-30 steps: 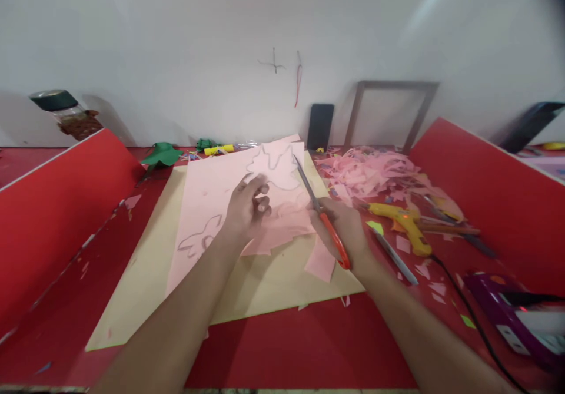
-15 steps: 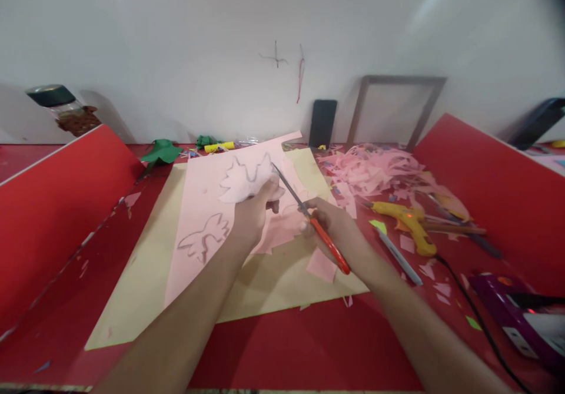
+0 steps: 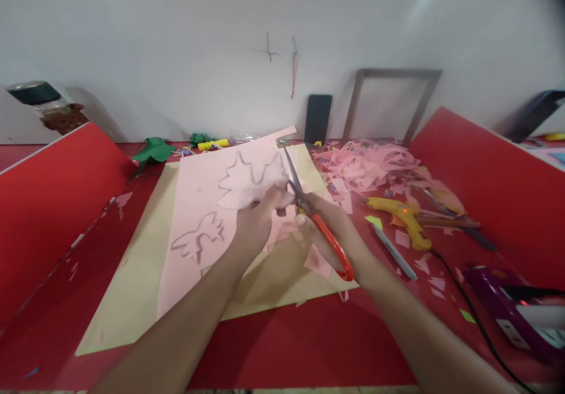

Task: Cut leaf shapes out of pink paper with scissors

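Note:
My left hand [image 3: 260, 217] is closed on a pale pink paper piece [image 3: 247, 191] with a jagged, wing-like outline drawn in dark pencil. The thumb lies on top of it, near its right end. In my right hand [image 3: 333, 220] are scissors [image 3: 331, 245] with orange-red handles, their blades apart and pointing away from me, at the right edge of the held paper. Beneath lies a large pink sheet [image 3: 185, 194] bearing a smaller drawn winged shape [image 3: 198, 238]. Under that is a pale yellow sheet [image 3: 119, 300]. My left fingertips are partly hidden by the paper.
Pink paper scraps [image 3: 371, 164] heap at the back right. Nearby lie a yellow glue gun [image 3: 404, 214] with its cord, a grey marker [image 3: 395, 252] and a purple power strip [image 3: 507, 317]. Red boards [image 3: 53, 217] flank both sides; a dark phone [image 3: 318, 118] leans on the back wall.
The scissors' blades have spread apart and their tips have moved right of the drawn outline. My left hand keeps its hold on the paper. The whole view has shifted slightly.

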The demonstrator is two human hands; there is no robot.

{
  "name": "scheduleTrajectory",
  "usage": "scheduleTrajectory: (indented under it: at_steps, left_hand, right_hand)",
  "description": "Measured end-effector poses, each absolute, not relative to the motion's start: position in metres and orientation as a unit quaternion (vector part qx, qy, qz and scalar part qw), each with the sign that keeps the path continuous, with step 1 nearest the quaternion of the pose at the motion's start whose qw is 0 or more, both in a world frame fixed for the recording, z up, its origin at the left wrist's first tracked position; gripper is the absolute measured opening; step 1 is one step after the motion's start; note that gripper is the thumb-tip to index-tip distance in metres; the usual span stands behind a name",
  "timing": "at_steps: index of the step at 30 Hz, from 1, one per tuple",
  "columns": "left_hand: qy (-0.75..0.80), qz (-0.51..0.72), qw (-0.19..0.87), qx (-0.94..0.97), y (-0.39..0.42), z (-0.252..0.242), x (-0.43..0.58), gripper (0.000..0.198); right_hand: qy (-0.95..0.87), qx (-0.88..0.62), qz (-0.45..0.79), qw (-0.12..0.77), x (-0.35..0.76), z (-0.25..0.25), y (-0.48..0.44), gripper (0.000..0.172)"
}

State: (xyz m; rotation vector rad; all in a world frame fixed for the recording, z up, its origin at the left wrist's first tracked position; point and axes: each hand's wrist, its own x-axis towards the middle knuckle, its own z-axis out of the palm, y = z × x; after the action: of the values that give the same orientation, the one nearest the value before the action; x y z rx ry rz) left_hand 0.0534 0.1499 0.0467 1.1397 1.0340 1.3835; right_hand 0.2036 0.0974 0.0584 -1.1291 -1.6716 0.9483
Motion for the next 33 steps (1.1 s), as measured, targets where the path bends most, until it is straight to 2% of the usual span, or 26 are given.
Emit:
scheduleTrajectory:
  at_steps: [6,11,16,19,25,29,33]
  left_hand:
    - [0.402,0.608,0.548,0.410,0.153,0.048,0.056,0.028]
    - [0.462,0.567,0.525,0.435,0.142,0.046,0.060,0.026]
    - [0.366,0.595,0.559,0.447,0.141,0.044,0.064,0.035]
    - [0.368,0.612,0.538,0.448,0.145,0.038,0.062,0.039]
    - [0.391,0.586,0.533,0.468,0.138,0.039,0.064,0.031]
    - [0.399,0.570,0.545,0.469,0.131,0.045,0.066,0.029]
    - [0.400,0.558,0.554,0.470,0.128,0.043,0.067,0.026]
  right_hand:
    - [-0.673,-0.483,0.374,0.418,0.201,0.053,0.098,0.043]
    - [-0.637,-0.462,0.383,0.485,0.196,0.050,0.096,0.036]
    - [-0.626,-0.469,0.356,0.511,0.193,0.048,0.095,0.028]
    - [-0.625,-0.463,0.355,0.519,0.191,0.048,0.095,0.023]
    - [-0.595,-0.477,0.356,0.540,0.188,0.050,0.097,0.004]
    - [-0.573,-0.489,0.344,0.560,0.185,0.050,0.100,0.014]
    - [-0.580,-0.477,0.342,0.565,0.185,0.048,0.099,0.006]
